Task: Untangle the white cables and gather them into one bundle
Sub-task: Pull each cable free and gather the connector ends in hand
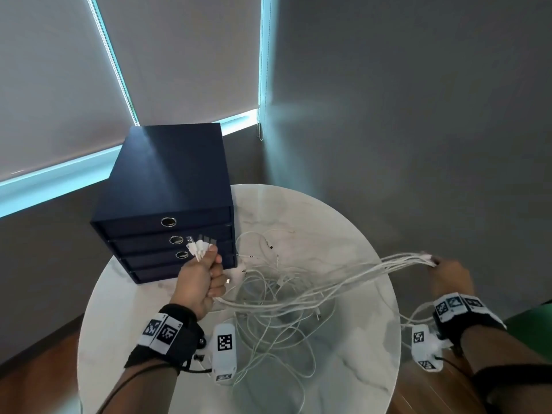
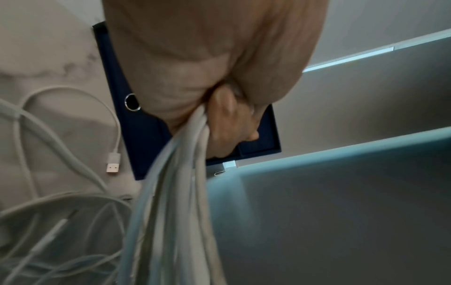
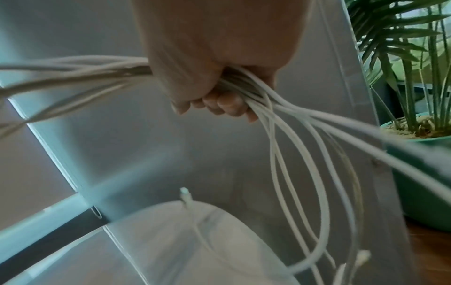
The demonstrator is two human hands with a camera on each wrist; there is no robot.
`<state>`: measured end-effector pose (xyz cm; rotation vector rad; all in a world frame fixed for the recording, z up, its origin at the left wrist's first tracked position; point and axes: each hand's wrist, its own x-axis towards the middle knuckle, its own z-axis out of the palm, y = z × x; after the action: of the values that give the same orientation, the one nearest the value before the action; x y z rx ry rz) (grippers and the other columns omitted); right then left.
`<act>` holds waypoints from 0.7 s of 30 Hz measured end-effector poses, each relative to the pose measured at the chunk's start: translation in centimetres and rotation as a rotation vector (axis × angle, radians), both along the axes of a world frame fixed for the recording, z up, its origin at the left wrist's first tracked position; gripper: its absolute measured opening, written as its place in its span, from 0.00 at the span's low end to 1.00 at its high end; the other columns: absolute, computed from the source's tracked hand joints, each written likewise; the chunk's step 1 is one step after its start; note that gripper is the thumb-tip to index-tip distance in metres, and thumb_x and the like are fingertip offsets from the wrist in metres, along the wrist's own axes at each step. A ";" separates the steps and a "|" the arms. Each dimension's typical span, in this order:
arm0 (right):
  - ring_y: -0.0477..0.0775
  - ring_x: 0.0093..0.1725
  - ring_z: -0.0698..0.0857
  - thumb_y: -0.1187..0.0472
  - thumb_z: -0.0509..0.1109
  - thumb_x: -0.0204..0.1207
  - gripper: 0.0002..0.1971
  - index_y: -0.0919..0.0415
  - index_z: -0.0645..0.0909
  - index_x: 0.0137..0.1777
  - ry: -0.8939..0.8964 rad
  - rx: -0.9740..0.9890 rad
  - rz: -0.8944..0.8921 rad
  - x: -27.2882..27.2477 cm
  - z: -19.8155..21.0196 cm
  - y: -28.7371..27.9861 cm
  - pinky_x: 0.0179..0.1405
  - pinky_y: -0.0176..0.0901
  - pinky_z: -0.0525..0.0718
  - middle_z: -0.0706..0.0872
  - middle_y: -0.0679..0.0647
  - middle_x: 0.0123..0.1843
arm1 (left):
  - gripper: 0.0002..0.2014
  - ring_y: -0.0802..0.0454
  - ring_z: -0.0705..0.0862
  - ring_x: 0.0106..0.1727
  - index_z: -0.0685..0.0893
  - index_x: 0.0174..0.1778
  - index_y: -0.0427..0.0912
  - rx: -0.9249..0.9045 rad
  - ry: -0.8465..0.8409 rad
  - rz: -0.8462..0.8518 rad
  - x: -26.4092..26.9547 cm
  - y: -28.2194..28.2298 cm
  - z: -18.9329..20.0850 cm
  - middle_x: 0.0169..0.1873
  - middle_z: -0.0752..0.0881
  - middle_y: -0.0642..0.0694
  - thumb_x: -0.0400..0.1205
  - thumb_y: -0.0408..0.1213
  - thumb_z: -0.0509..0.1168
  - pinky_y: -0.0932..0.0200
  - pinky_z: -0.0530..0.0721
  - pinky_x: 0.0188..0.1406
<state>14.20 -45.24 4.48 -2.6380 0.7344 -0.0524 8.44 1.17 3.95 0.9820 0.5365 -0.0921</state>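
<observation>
Left hand [image 1: 200, 282] fists the plug ends, right hand [image 1: 451, 274] grips the same white cables [image 1: 328, 289] farther along, likely tensioning strands to align them.

left hand [image 1: 200, 280] raised, fisted round white cables [image 1: 301, 297], thumb up | right hand [image 1: 449, 274] out past table's right edge, fingers curled round same cables

White cables [image 1: 298, 297] — navy drawers [image 1: 167, 186] — marbled table [image 1: 343, 369]
</observation>
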 end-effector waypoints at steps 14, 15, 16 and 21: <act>0.59 0.75 0.75 0.45 0.76 0.62 0.43 0.36 0.64 0.79 0.708 -0.212 0.475 -8.5 -9.9 -1.7 0.71 0.48 0.77 0.69 0.50 0.82 | 0.21 0.58 0.57 0.17 0.66 0.31 0.47 0.083 -0.040 0.022 -0.3 -1.1 -0.3 0.21 0.62 0.52 0.89 0.49 0.59 0.69 0.55 0.13; 0.59 0.80 0.70 0.48 0.77 0.64 0.48 0.42 0.57 0.84 0.760 -0.311 0.476 -8.5 -8.5 -0.2 0.75 0.49 0.73 0.61 0.51 0.86 | 0.21 0.58 0.57 0.17 0.65 0.30 0.47 0.091 -0.044 0.018 -0.2 -1.4 -0.3 0.21 0.62 0.52 0.89 0.48 0.59 0.69 0.55 0.14; 0.60 0.82 0.65 0.50 0.76 0.68 0.50 0.46 0.51 0.86 0.824 -0.325 0.435 -8.4 -7.3 0.8 0.77 0.50 0.71 0.55 0.53 0.87 | 0.22 0.58 0.57 0.17 0.64 0.30 0.48 0.096 -0.046 0.010 -0.2 -1.8 -0.3 0.21 0.61 0.52 0.89 0.48 0.59 0.69 0.55 0.14; 0.62 0.69 0.80 0.41 0.59 0.77 0.30 0.61 0.72 0.73 0.439 -0.191 0.295 -3.7 -4.7 3.8 0.71 0.53 0.77 0.78 0.62 0.74 | 0.20 0.58 0.55 0.17 0.68 0.31 0.49 0.060 -0.046 -0.037 -0.7 -4.5 -0.9 0.21 0.60 0.52 0.89 0.50 0.59 0.69 0.52 0.18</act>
<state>10.47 -41.46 -0.21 -2.9490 0.4767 0.5812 7.74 -3.36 3.08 1.0503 0.4813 -0.0861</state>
